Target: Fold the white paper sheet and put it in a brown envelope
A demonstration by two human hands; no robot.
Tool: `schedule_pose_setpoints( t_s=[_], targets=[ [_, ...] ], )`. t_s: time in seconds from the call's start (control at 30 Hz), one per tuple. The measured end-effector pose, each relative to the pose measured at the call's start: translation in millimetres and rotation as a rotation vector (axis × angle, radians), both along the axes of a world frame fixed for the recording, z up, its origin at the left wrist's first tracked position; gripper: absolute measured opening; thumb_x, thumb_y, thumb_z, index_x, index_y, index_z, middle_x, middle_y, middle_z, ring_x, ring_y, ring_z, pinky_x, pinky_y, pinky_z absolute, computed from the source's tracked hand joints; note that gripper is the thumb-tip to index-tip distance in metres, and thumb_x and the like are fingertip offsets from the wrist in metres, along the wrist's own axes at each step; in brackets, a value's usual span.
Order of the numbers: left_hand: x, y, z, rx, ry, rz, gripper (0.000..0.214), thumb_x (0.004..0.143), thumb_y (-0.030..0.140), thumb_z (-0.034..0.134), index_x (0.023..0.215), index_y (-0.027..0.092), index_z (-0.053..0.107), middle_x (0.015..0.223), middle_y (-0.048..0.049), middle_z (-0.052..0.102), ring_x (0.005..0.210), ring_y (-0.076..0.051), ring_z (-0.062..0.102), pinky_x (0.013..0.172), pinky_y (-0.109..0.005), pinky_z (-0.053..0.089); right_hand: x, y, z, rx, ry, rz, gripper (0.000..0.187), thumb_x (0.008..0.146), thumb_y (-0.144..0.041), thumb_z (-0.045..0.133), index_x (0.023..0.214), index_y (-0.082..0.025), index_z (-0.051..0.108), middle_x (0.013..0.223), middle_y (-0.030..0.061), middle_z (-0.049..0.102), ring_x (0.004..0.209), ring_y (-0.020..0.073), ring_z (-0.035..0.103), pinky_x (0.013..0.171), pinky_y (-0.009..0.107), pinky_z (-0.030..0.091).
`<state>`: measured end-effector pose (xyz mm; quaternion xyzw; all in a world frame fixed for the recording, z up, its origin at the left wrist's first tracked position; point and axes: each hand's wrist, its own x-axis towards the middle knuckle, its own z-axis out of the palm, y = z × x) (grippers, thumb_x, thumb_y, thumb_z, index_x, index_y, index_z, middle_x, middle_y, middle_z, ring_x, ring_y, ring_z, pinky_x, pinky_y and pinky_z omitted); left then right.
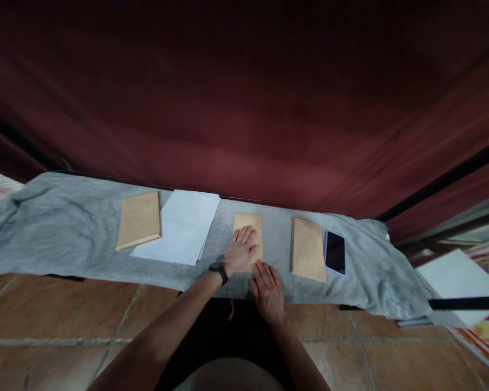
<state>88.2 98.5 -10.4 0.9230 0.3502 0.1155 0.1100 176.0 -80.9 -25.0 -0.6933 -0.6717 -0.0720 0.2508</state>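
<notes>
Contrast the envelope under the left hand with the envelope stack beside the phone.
The envelope is partly covered by the left hand; the envelope stack lies uncovered. The envelope looks thin and flat, while the envelope stack shows a thicker left edge. Both are tan and rest on grey cloth.

We look out from a single camera worn on the person's head, facing forward and steeply down. The left hand (239, 251) and right hand (268, 293) sit below the middle of our view, their forearms (167, 339) entering from the bottom edge. We are far enough back to take in a long stretch of cloth-covered table (277, 239), tiled floor (65, 312) nearer us and a dark red surface (244, 125) beyond.
</notes>
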Motion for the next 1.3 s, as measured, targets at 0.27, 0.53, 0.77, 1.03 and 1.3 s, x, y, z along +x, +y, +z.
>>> schedule_pose_setpoints(
  t_s=[0.27,0.53,0.77,1.03,1.3],
  targets=[
    [25,43,4.1,-0.039,0.005,-0.029,0.059,0.100,0.048,0.039,0.155,0.027,0.036,0.163,-0.0068,0.035,0.154,-0.028,0.021,0.124,-0.057,0.007,-3,0,3.8,-0.007,0.014,-0.023,0.047,0.102,-0.024,0.046,0.148,-0.020,0.049,0.146,0.0086,0.058,0.136,0.0233,0.053,0.119,0.044,0.037],
    [23,44,-0.3,-0.030,-0.004,-0.147,0.060,0.102,0.045,0.034,0.157,0.019,0.034,0.163,-0.0090,0.035,0.153,-0.022,0.024,0.126,-0.044,0.012,-4,1,5.1,-0.024,0.031,-0.037,0.044,0.101,-0.023,0.045,0.144,-0.018,0.053,0.146,0.0082,0.059,0.136,0.0230,0.053,0.119,0.044,0.035],
    [8,29,-5.5,-0.029,-0.026,-0.262,0.058,0.103,0.042,0.035,0.155,0.017,0.036,0.163,-0.0092,0.034,0.153,-0.019,0.024,0.126,-0.039,0.011,-3,0,4.7,-0.012,0.039,-0.027,0.044,0.101,-0.025,0.044,0.144,-0.019,0.053,0.144,0.0091,0.060,0.137,0.0230,0.051,0.119,0.044,0.035],
    [-7,3,-1.4,-0.069,-0.020,-0.284,0.057,0.103,0.041,0.037,0.155,0.018,0.036,0.163,-0.0093,0.034,0.153,-0.017,0.024,0.126,-0.037,0.012,-1,0,1.8,-0.003,0.042,-0.025,0.042,0.100,-0.025,0.044,0.141,-0.018,0.054,0.140,0.0103,0.062,0.135,0.0233,0.051,0.117,0.045,0.036],
    [-26,-19,9.5,-0.114,-0.021,-0.347,0.054,0.105,0.038,0.034,0.155,0.020,0.036,0.163,-0.0076,0.034,0.153,-0.017,0.024,0.126,-0.038,0.011,2,0,-2.6,0.012,0.070,0.003,0.040,0.100,-0.018,0.039,0.137,-0.016,0.054,0.137,0.0119,0.063,0.132,0.0220,0.054,0.117,0.045,0.036]
  ],
)
